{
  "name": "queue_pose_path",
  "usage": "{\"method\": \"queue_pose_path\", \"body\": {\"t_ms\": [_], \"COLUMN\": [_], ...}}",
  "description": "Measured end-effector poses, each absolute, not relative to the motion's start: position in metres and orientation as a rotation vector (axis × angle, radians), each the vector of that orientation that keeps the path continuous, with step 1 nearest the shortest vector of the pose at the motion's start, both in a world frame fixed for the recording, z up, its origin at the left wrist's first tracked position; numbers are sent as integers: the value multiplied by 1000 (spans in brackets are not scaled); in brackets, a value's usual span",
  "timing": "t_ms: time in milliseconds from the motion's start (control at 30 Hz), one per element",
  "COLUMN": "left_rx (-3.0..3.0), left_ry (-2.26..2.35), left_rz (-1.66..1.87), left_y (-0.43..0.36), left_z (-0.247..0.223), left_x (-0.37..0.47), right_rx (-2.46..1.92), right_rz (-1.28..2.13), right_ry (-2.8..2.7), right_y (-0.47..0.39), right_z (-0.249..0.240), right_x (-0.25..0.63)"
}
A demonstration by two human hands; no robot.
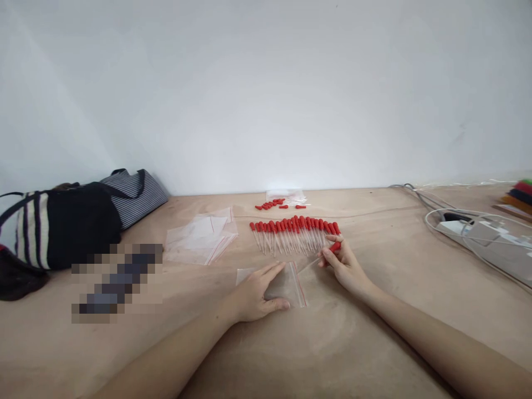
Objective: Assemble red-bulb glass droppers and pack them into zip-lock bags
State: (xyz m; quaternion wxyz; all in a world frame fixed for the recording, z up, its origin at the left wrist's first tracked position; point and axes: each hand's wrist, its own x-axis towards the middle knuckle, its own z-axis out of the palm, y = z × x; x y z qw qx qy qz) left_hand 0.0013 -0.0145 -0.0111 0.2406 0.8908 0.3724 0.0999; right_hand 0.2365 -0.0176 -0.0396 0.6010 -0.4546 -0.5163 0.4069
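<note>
A clear zip bag (291, 285) with a red line at its right end lies flat on the table. My left hand (257, 291) rests on it with thumb and fingers spread. To the right, my right hand (341, 265) pinches a dropper by its red bulb (334, 247); the clear tube slants down left towards the bag's red-lined end. Just beyond my hands is a row of droppers (295, 224) with red bulbs at the back and clear tubes towards me.
Loose red bulbs (270, 204) and a bag of clear tubes (286, 195) lie near the wall. More clear bags (199, 238) are spread at left, near dark and striped bags (135, 194). Cables and a white power strip (490, 244) are at right.
</note>
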Motion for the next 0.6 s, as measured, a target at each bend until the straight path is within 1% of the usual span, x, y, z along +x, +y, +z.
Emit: {"method": "queue_pose_path", "body": {"t_ms": [433,600], "left_rx": [2433,2428], "left_ry": [1011,1003], "left_rz": [256,271], "left_y": [-13,-14], "left_z": [-12,-12], "left_x": [2,1], "right_rx": [-1087,-1079], "right_rz": [912,1040], "right_ry": [-1148,-1062], "right_y": [-14,-17], "right_z": [-43,-38], "right_x": [238,233]}}
